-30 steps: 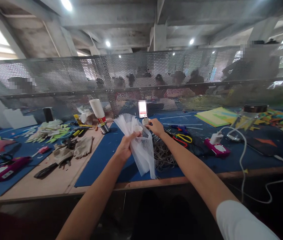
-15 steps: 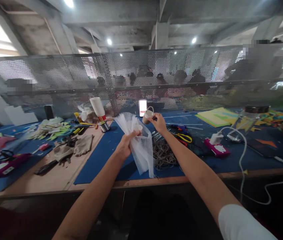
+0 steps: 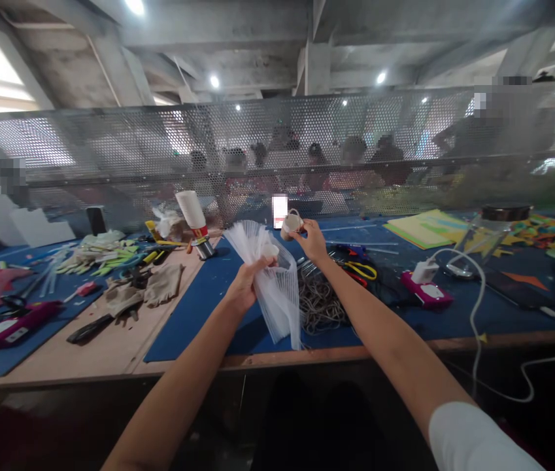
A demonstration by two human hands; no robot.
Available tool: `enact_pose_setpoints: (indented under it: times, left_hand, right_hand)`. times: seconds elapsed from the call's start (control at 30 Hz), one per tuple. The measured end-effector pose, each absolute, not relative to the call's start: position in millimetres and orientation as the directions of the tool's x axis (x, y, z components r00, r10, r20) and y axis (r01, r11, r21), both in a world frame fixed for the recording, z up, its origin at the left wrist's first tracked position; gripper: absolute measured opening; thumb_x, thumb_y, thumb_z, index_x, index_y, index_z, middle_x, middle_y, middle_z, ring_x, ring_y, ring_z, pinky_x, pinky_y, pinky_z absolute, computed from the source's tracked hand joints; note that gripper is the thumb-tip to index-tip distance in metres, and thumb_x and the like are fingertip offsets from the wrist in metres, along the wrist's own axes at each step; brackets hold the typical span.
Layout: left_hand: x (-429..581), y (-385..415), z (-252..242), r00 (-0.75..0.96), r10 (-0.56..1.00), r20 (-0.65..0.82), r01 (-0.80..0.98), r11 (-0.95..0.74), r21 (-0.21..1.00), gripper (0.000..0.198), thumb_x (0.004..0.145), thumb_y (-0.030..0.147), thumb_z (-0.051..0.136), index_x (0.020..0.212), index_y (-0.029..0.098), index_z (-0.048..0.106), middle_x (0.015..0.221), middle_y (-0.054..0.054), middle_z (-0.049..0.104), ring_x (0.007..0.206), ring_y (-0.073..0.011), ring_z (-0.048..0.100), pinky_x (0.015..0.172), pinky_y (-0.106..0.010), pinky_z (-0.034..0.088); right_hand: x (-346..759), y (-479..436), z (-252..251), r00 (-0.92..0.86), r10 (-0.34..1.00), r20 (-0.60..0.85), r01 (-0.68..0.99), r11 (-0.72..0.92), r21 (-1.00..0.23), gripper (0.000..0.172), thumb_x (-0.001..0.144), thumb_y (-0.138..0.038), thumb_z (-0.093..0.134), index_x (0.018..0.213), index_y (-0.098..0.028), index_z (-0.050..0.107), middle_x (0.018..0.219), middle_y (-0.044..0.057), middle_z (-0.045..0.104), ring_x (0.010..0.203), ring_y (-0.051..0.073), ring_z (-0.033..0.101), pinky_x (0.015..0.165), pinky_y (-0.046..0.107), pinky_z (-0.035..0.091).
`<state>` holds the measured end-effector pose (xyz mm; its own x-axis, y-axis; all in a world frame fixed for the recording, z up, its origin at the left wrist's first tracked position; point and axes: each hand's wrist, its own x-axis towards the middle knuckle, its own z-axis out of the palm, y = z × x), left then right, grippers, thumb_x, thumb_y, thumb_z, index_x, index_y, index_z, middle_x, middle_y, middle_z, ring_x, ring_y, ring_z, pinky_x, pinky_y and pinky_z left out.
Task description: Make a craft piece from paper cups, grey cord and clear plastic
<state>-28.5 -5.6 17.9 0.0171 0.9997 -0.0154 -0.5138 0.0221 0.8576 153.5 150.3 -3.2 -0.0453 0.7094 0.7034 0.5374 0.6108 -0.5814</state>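
Observation:
My left hand (image 3: 245,288) is closed on a pleated, see-through white sheet (image 3: 280,301), its folds fanning out above and below the fingers. Just by the thumb shows a small white round piece (image 3: 270,251), partly hidden by the sheet. To the right, my right hand (image 3: 312,241) pinches the rim of a small beige cup (image 3: 291,226) with a thin loop rising behind it. This cup is held just above the far end of the sheet, its opening tilted toward me. Below my right forearm lies a tangled heap of grey-brown cord (image 3: 319,304).
Yellow-handled scissors (image 3: 361,269) lie right of the cord. Stacked paper cups (image 3: 193,212) lean on a metal can at left, near work gloves (image 3: 163,286). A lit phone (image 3: 280,210) stands behind. At right are a magenta power strip (image 3: 425,289), cable and glass jar (image 3: 483,239).
My right hand has turned the beige cup slightly, so more of its opening faces me. My left hand and the pleated sheet have hardly moved.

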Motion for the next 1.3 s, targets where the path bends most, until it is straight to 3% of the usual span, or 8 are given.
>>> enact_pose_setpoints:
  times: [0.47,1.3]
  left_hand:
    - [-28.6,-5.3,18.4,0.019,1.000,-0.018,-0.518,0.025,0.855,0.028,0.064,0.021,0.088,0.086,0.008,0.076,0.076,-0.004,0.074,0.064,-0.0131,0.068,0.065,-0.022,0.057]
    - [-27.6,-5.6,18.5,0.009,1.000,-0.004,-0.521,0.008,0.854,0.028,0.064,0.022,0.089,0.085,0.009,0.076,0.076,-0.005,0.074,0.064,-0.0134,0.067,0.065,-0.023,0.056]
  right_hand:
    - [151.7,156.7,-9.1,-0.018,0.643,0.766,0.509,0.665,-0.546,0.018,0.088,-0.038,0.073,0.091,-0.021,0.067,0.114,0.011,0.064,0.105,0.024,0.062,0.095,0.037,0.051]
    - [153.8,158.8,-13.5,-0.024,0.699,0.715,0.524,0.618,-0.587,0.016,0.085,-0.037,0.074,0.088,-0.023,0.067,0.115,0.010,0.063,0.102,0.025,0.064,0.095,0.040,0.052]
